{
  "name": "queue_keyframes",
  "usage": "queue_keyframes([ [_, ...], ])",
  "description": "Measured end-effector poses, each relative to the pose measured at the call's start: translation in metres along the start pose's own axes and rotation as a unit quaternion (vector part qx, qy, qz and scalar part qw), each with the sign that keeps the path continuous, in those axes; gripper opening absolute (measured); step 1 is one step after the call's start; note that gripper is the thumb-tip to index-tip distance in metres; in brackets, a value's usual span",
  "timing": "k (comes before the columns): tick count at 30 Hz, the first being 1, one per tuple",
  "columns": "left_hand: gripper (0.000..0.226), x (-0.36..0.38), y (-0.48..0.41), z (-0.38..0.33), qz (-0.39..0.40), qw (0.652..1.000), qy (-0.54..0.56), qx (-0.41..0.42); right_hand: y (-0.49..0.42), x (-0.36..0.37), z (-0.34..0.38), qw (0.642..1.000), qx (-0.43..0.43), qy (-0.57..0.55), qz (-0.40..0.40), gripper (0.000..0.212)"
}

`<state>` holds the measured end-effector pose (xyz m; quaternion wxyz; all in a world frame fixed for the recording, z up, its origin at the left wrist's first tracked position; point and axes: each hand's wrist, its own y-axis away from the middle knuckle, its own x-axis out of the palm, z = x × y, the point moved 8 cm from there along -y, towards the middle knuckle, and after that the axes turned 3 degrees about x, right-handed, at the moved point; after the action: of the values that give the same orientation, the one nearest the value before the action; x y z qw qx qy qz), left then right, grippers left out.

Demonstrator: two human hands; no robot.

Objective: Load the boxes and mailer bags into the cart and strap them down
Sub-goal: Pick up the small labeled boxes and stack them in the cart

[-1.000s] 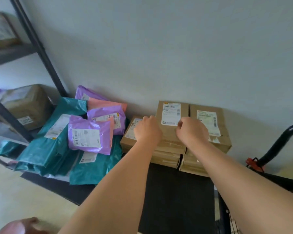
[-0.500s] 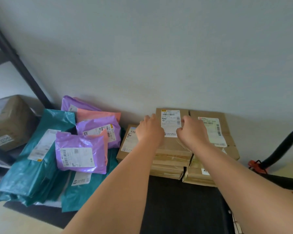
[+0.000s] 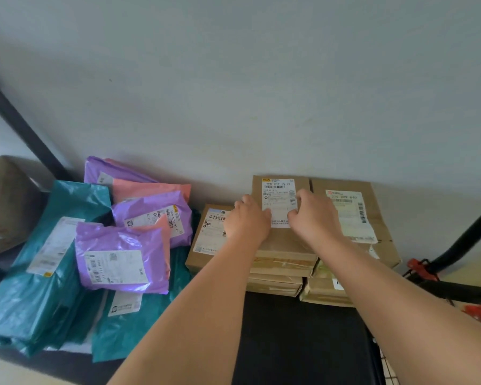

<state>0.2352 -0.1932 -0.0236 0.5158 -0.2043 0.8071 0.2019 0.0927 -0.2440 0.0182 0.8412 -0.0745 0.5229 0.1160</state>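
Grip on top box (image 3: pixel 283 243): L hand (image 3: pixel 247 222), R hand (image 3: pixel 314 218), fingers curled.

The black mat (image 3: pixel 303 343) bears stacked cardboard boxes (image 3: pixel 381 209) beside a heap of mailer bags (image 3: pixel 67 290).

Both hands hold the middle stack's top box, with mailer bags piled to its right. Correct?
No: the head view shows the mailer bags to its left. The left hand and right hand do hold the top box.
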Motion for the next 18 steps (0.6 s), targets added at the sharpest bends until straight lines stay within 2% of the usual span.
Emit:
queue_keyframes([
  [5, 0.047, 0.013, 0.001, 0.006, 0.035, 0.999, 0.018, -0.027, 0.007, 0.017, 0.01, 0.999, -0.034, 0.018, 0.022, 0.038],
  [12, 0.05, 0.021, 0.007, 0.012, 0.047, 0.995, 0.064, -0.054, 0.004, 0.017, 0.0, 0.999, -0.014, 0.044, 0.0, 0.041],
  [18, 0.047, 0.024, 0.009, 0.015, 0.036, 0.993, 0.091, -0.059, 0.007, 0.018, -0.005, 1.0, -0.009, 0.016, -0.009, 0.042],
])
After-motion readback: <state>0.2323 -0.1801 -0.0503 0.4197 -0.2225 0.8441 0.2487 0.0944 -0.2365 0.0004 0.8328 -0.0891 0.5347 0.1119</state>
